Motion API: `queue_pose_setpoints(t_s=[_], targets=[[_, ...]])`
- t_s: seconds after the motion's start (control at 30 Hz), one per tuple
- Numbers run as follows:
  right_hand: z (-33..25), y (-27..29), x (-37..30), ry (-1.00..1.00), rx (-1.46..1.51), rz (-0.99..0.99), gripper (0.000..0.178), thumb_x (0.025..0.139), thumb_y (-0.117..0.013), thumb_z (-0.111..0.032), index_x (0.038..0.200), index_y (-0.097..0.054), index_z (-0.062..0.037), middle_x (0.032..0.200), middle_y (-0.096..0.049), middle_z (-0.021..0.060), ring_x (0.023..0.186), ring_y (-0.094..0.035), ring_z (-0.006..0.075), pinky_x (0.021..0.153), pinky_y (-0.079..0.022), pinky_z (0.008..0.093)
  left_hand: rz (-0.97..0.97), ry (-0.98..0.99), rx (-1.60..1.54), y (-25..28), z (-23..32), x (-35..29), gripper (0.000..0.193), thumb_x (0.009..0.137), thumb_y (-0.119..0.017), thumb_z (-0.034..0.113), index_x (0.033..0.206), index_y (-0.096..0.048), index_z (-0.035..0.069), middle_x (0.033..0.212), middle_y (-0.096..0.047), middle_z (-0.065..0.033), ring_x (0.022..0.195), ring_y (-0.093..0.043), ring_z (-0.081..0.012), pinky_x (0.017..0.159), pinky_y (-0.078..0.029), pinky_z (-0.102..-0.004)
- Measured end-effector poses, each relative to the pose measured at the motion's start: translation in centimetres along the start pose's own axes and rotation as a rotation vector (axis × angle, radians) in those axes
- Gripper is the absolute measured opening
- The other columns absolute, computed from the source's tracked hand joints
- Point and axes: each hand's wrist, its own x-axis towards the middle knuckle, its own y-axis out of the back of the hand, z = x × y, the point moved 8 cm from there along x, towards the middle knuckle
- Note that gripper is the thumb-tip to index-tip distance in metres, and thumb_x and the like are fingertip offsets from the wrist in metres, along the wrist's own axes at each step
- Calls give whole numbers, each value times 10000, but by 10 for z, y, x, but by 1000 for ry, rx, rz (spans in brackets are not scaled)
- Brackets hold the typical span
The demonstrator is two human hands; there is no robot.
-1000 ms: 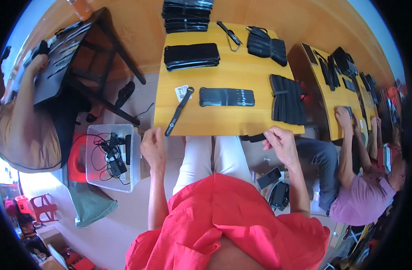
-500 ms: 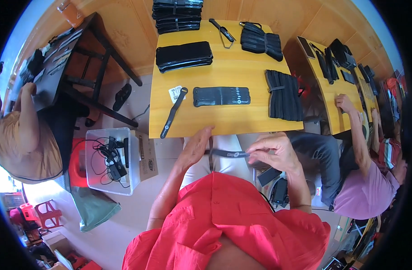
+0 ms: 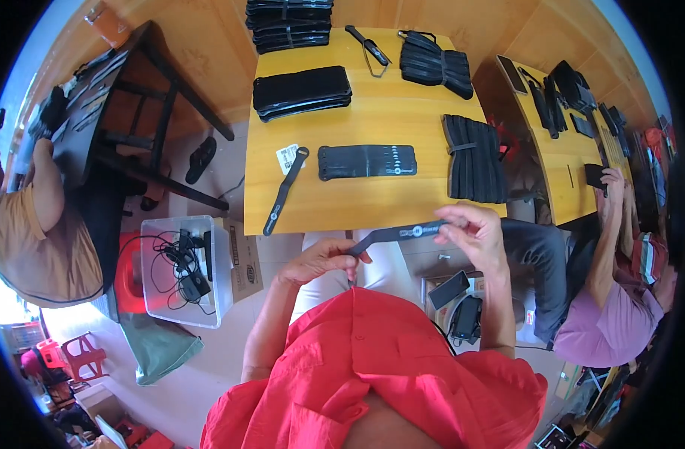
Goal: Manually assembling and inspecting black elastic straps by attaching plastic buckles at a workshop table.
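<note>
A black strap (image 3: 395,235) with pale printing is stretched between my hands, just off the table's near edge. My left hand (image 3: 321,261) pinches its left end, and my right hand (image 3: 473,238) grips the right end between thumb and fingers. On the yellow table (image 3: 342,206) beyond lies a similar strap (image 3: 284,193) with a looped end, partly over a small white printed card (image 3: 288,156). A flat black pack (image 3: 366,162) of straps rests at the middle. To its right is a thick black bundle (image 3: 474,159) tied with a band.
Farther back are a stack of black packs (image 3: 302,91), a taller stack (image 3: 288,26), a strap with a loop (image 3: 368,49) and another tied bundle (image 3: 435,63). A clear bin of cables (image 3: 179,314) stands at left. Co-workers sit left (image 3: 47,247) and right (image 3: 604,322).
My right hand has moved up and outward, and the strap now stretches longer and higher between my hands. My left hand has closed on its end. The right-hand co-worker has lifted a dark piece.
</note>
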Motion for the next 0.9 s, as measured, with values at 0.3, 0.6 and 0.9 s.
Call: queue_pose_setpoints(t_s=[0.3, 0.6, 0.9], targets=[[67, 25, 26, -187, -42, 209, 129, 791, -588, 55, 914, -623, 38, 711, -621, 58, 608, -620, 111, 548, -499, 202, 485, 110, 66, 65, 15, -5, 114, 829, -609, 80, 915, -617, 4, 726, -619, -36, 582, -565, -70, 525, -472, -185], [130, 35, 53, -276, 134, 330, 84, 780, -647, -31, 862, -637, -13, 675, -616, 24, 565, -579, 68, 464, -427, 170, 804, -13, -111, 106, 9, 13, 130, 806, -645, 61, 913, -616, -7, 754, -641, -61, 594, -611, -101, 523, -505, -196], [144, 30, 78, -239, 143, 359, 66, 774, -663, -38, 834, -651, -14, 659, -612, 16, 531, -531, 41, 426, -377, 163, 984, -160, 90, 126, 17, 18, 99, 817, -612, 23, 905, -634, -17, 712, -605, -21, 574, -539, -54, 493, -428, -174]])
